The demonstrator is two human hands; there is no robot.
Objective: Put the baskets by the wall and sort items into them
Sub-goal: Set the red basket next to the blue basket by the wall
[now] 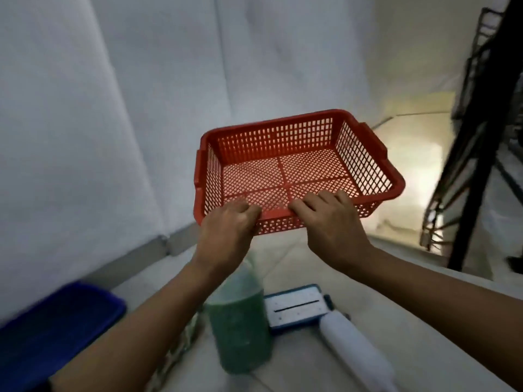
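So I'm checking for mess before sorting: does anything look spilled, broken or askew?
Nothing looks spilled or broken. The empty red plastic mesh basket is tilted only because both hands, left and right, hold it in the air.

This looks like a makeshift recording or storage space rather than a lived-in room, though motion blur leaves that uncertain. Plain white fabric sheeting hangs as a backdrop along the wall behind a pale work table, and a black metal shelving rack stands at the right edge. On the table sit household supplies: a clear plastic bottle of green liquid, a white cylindrical roller and a blue-framed white pad.
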